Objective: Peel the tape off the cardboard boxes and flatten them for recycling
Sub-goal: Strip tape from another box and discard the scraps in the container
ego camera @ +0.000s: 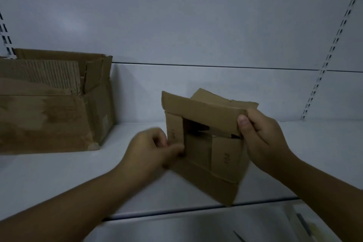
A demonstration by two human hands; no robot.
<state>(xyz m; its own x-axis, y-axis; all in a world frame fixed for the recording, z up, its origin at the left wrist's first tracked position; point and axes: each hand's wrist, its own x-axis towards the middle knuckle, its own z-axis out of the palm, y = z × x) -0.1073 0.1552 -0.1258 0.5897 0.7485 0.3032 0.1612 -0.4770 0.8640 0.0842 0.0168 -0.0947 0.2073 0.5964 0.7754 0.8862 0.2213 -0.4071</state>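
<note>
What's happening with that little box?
A person holds a small cardboard box at a white shelf. The right hand grips the end of its top flap; the left hand, blurred, pinches its left edge. The box is partly open, not yet flat. A bigger cardboard box, worn, sits on the shelf to the left.

Large box (53, 104) blocks left of shelf (314, 153), flaps standing up near back panel (196, 25). Small box (224, 159) fills middle; our left hand (149, 149) and right hand (261, 133) grip its sides. We see open lane between boxes, bare shelf rightward to slotted upright (330, 55), free air above. Shelf front edge open toward us.
</note>
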